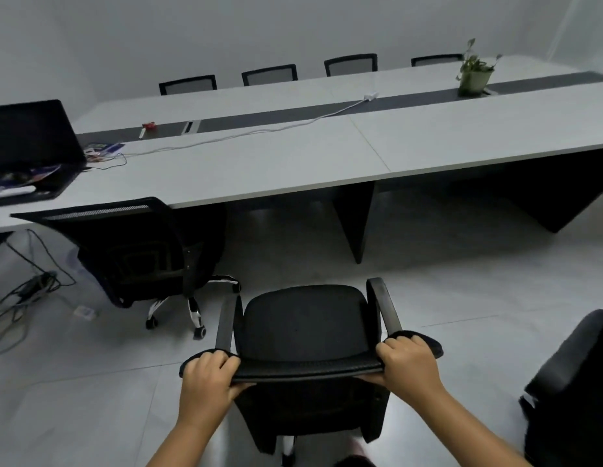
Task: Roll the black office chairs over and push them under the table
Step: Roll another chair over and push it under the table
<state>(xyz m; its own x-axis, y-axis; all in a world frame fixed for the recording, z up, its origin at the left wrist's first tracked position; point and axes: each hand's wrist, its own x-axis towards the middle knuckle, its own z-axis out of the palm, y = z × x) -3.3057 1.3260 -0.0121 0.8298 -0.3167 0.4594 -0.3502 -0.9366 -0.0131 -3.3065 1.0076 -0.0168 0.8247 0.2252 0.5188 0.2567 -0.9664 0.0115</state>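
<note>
Both hands grip the top edge of the near black chair's (305, 326) backrest: left hand (209, 375), right hand (408, 364), fingers curled; the surface (259, 170) lies beyond.

We see a black office chair (305, 328) with a mesh-textured backrest on a pale grey tiled floor (461, 298), and a second black mesh chair (138, 251) on a chrome-and-black base. The table (259, 166) is light grey with a dark grey centre strip and black legs. On it we see a green plant (475, 67) in a pale green pot, a white cable (259, 131), a small red object (148, 125) and a black laptop (30, 133).
</note>
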